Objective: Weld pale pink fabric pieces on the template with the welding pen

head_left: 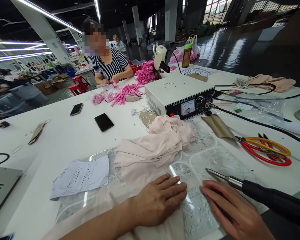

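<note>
Likely, pale fabric (pixel 140 196) pinned by flat, open-fingered left hand (pixel 157 200) and right hand (pixel 230 210) could be singed by pointed tool (pixel 255 191) nearby.

garment workshop | long white table (pixel 65 140) | fabric pieces (pixel 160 143) | scissors (pixel 265 150) | co-worker (pixel 110 63) sorting pink straps (pixel 127 91)

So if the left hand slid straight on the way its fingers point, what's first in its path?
Probably the right hand: the left hand lies flat on the glass sheet, fingers pointing right toward it across a narrow gap.

I see left hand (pixel 158 200) flat, palm down, fingers together | right hand (pixel 230 210) flat, palm down, fingers extended | forearms low, hands near each other
</note>
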`<action>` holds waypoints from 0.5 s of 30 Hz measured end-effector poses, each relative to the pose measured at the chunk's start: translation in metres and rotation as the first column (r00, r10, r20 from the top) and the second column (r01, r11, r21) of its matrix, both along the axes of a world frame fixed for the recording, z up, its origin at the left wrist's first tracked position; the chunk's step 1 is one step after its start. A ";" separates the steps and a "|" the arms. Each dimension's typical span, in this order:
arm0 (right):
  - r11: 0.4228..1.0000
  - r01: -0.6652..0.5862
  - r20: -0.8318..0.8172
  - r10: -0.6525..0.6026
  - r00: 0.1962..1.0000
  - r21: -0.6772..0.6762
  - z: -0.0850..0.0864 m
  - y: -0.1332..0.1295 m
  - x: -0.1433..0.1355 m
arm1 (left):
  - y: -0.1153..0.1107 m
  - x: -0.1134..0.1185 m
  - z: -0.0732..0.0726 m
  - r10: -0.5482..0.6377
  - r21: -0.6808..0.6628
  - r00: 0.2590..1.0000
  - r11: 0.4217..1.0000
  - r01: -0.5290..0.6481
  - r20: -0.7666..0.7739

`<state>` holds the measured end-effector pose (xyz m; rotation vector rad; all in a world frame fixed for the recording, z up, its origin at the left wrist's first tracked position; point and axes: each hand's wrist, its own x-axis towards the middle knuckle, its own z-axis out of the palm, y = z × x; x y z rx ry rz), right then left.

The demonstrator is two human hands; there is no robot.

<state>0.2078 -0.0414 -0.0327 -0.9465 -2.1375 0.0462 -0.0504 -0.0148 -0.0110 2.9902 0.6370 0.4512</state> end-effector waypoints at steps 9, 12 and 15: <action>1.000 0.001 0.013 -0.001 1.000 -0.001 -0.003 0.001 0.000 | 0.002 0.000 -0.002 -0.009 -0.026 1.000 1.000 0.009 0.016; 1.000 0.015 0.012 -0.015 1.000 -0.001 -0.003 0.001 0.000 | 0.001 0.000 -0.002 -0.011 -0.029 1.000 1.000 0.011 0.021; 1.000 0.026 -0.013 -0.026 1.000 0.009 0.000 0.001 -0.001 | 0.002 -0.001 -0.003 -0.005 -0.025 1.000 1.000 0.006 0.020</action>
